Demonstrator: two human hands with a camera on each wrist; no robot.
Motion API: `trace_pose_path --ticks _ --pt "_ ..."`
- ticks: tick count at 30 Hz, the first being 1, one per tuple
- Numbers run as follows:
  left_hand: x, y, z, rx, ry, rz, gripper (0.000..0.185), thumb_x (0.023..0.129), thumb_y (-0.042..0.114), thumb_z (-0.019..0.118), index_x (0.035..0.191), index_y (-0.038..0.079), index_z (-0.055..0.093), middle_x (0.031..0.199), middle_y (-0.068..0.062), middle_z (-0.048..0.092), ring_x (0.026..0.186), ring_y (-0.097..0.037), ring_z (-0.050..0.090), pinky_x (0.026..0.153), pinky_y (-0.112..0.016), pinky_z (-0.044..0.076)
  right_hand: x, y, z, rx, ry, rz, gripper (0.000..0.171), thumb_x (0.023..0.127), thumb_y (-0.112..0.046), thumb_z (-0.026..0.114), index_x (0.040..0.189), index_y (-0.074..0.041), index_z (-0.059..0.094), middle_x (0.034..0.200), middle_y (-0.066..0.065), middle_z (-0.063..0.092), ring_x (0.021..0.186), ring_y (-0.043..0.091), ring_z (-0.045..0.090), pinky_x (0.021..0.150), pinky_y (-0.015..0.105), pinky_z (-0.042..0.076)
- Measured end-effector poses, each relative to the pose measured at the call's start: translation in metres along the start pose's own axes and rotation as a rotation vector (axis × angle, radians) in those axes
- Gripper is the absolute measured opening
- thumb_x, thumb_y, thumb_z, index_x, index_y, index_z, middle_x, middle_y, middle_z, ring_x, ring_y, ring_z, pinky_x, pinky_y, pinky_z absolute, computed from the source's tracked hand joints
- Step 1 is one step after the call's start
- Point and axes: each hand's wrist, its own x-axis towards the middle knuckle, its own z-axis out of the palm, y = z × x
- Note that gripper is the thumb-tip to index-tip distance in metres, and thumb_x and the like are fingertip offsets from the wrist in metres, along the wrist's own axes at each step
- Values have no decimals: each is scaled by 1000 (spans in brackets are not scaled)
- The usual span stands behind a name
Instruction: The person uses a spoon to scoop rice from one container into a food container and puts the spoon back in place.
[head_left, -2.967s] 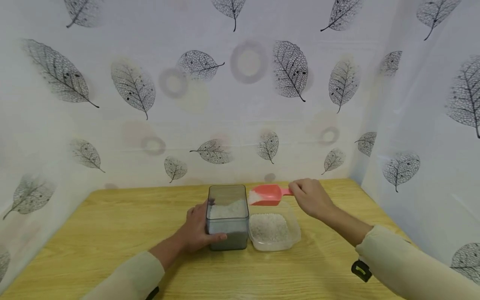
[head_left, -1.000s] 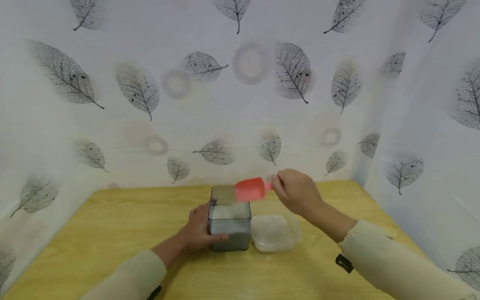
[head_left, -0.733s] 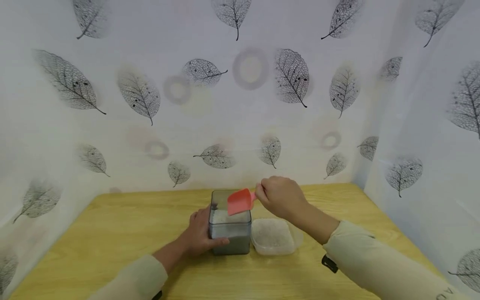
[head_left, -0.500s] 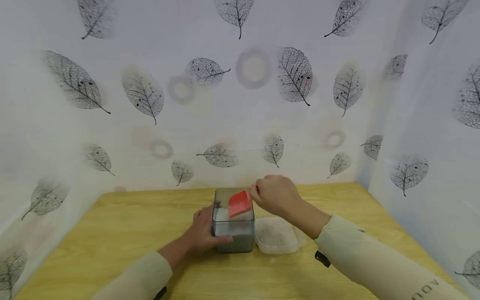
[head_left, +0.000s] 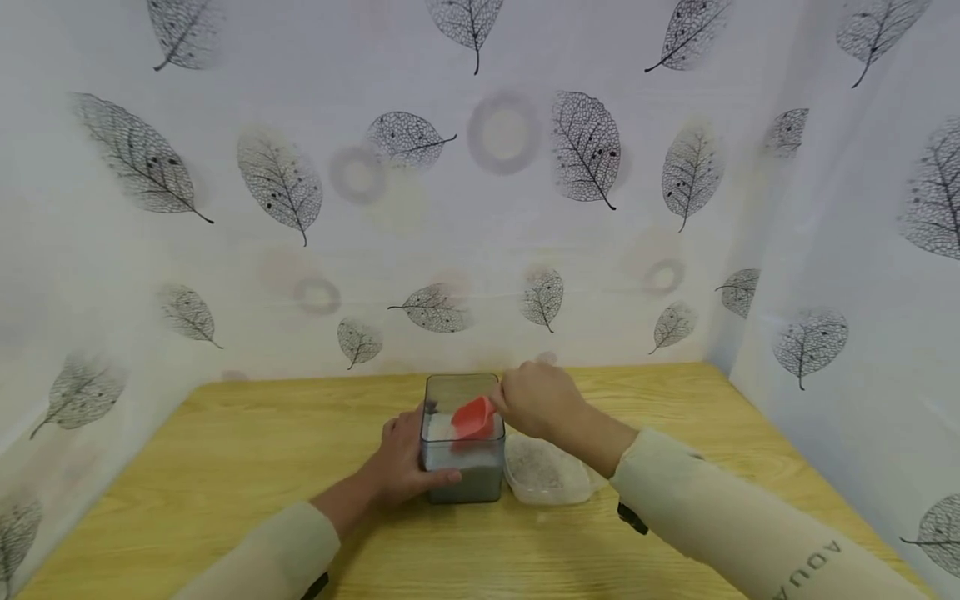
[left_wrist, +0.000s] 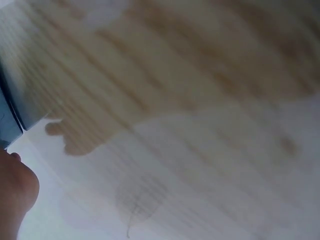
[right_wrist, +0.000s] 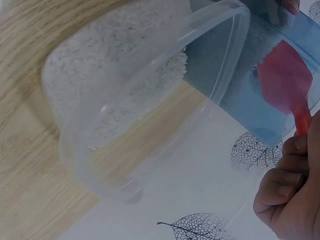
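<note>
A tall, see-through grey container (head_left: 463,479) with white rice inside stands on the table. My left hand (head_left: 401,462) grips its left side, thumb across the front. In the left wrist view only part of that hand (left_wrist: 17,185) and a dark edge of the container show. My right hand (head_left: 540,400) holds a red scoop (head_left: 474,417) by its handle; the scoop's bowl is tilted down inside the container, near the rice. The right wrist view shows the scoop (right_wrist: 286,75) through the bluish wall. Next to the container sits a low clear plastic tub (head_left: 551,498) of rice.
The wood-grain table (head_left: 285,450) extends to both sides and in front of the containers. Behind it and at both sides hangs a pale curtain (head_left: 480,225) printed with dark leaves.
My right hand has carried the scoop left from above the tub to over the container, then tipped and lowered it inside. Rice seen in the scoop earlier no longer shows. My left hand keeps its grip.
</note>
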Motion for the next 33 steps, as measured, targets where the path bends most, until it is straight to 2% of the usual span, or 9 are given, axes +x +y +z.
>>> trace_pose_path --ticks 3,12,17,24,33 --pt "0 1 0 3 -7 -9 108 76 64 71 153 5 24 149 -16 44 137 -35 37 111 -58 18 -3 -3 4 63 -8 28 48 98 -23 46 52 -21 32 51 -7 28 50 11 27 40 30 31" --pt "0 2 0 -8 -9 -11 108 76 65 71 155 9 22 150 -12 43 138 -33 37 110 -58 17 -6 -6 13 108 -9 34 47 99 -20 44 54 -21 31 52 -6 25 50 11 25 40 29 27" --pt "1 0 1 -7 -1 -1 108 76 65 71 156 13 21 150 -5 44 137 -30 37 110 -57 17 -7 -5 16 101 -15 46 45 99 -20 42 55 -21 34 52 -6 28 50 12 27 40 30 29" --pt "1 2 1 -10 -18 -20 111 77 65 71 157 10 18 152 -10 42 137 -32 36 111 -58 16 -7 -4 18 134 -22 75 45 99 -23 38 54 -22 36 51 -6 30 49 12 29 42 30 31" --pt "1 3 -1 -13 -19 -20 113 76 65 72 157 10 17 152 -10 42 138 -32 36 111 -57 16 -7 0 20 171 4 55 46 100 -22 39 54 -22 35 50 -8 27 49 10 25 42 28 29"
